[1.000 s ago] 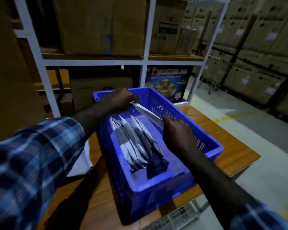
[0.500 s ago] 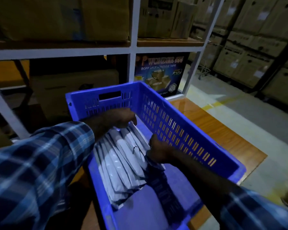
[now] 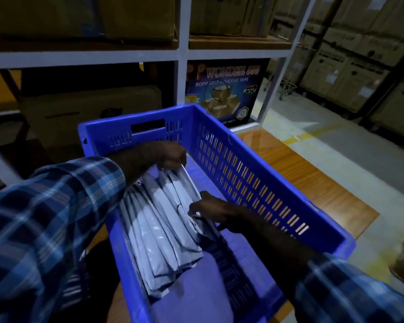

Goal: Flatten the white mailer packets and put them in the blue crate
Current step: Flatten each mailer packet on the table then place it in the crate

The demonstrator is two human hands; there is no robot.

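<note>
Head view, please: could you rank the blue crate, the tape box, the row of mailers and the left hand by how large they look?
1. Blue crate
2. Row of mailers
3. Tape box, though it stands farther off, so this rank is unsure
4. Left hand

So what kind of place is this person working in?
Most likely a warehouse or packing stockroom: cardboard cartons stacked high by the aisle, metal shelving holding more boxes, and a box of adhesive tape behind the blue crate.

Blue slotted crate (image 3: 261, 180), pale grey-white packets (image 3: 159, 231), blue plaid sleeves (image 3: 44, 229).
</note>
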